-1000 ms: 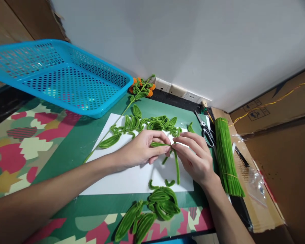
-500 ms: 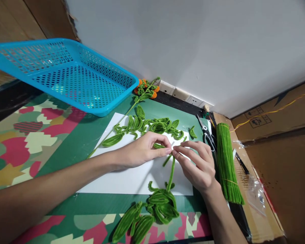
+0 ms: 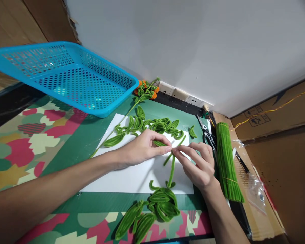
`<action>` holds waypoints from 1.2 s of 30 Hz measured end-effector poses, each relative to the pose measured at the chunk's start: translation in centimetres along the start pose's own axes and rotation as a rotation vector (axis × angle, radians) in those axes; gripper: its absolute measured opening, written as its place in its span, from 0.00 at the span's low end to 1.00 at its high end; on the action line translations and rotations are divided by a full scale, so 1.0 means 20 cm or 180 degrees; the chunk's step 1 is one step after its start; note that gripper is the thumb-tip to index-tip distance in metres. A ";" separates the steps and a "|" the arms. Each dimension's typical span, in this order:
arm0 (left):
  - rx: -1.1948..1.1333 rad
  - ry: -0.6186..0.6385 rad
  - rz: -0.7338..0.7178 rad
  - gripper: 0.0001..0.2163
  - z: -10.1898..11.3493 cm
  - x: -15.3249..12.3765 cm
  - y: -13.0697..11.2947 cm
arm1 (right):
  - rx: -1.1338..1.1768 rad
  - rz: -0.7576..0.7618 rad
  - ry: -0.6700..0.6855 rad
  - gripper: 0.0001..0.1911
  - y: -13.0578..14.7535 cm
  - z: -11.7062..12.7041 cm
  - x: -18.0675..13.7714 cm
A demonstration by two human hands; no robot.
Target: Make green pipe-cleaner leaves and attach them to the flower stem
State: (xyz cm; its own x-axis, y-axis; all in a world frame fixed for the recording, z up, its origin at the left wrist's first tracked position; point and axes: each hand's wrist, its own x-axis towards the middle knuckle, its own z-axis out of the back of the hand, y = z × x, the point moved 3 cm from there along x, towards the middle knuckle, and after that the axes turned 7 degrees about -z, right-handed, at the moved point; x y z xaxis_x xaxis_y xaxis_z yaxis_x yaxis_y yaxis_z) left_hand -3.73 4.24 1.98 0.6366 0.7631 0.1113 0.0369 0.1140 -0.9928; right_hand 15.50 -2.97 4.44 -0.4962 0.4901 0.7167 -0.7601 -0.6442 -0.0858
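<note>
left grip (image 3: 147, 145) and right grip (image 3: 197, 163), pinched closed on thin, fuzzy green strips (image 3: 172, 169) above flat paper (image 3: 117, 178).

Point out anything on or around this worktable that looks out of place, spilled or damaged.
Nothing looks spilled. One small green pipe-cleaner leaf lies alone near the scissors, apart from the larger leaf cluster, so it looks stray. The cardboard at upper left has a ragged edge, as if torn.
</note>
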 end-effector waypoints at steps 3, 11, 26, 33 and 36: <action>-0.0028 0.0108 0.0041 0.10 0.01 0.00 -0.01 | -0.0035 0.0038 0.0031 0.10 0.00 0.00 0.00; 0.0217 -0.0042 0.0013 0.10 0.03 -0.01 -0.01 | 0.0112 -0.0060 0.0145 0.11 -0.01 -0.03 -0.01; 0.0969 -0.0356 -0.0590 0.08 -0.03 -0.04 -0.14 | 0.1742 -0.1484 0.0237 0.07 0.01 -0.08 0.02; 0.2671 -0.0317 -0.2032 0.10 -0.03 -0.09 -0.14 | 0.5321 -0.4268 0.1104 0.21 0.03 -0.21 0.00; 0.2807 -0.0236 -0.2341 0.11 -0.03 -0.10 -0.12 | 0.5535 -0.4212 0.1457 0.21 0.01 -0.21 0.00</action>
State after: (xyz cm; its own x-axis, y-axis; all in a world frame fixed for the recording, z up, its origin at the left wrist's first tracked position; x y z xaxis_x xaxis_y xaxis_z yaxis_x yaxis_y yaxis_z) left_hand -4.66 2.03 4.01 0.6366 0.3596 0.6822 -0.1898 0.9305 -0.3133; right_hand 13.65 -0.57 1.54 -0.4024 0.8467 -0.3482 0.2309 0.4619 0.8563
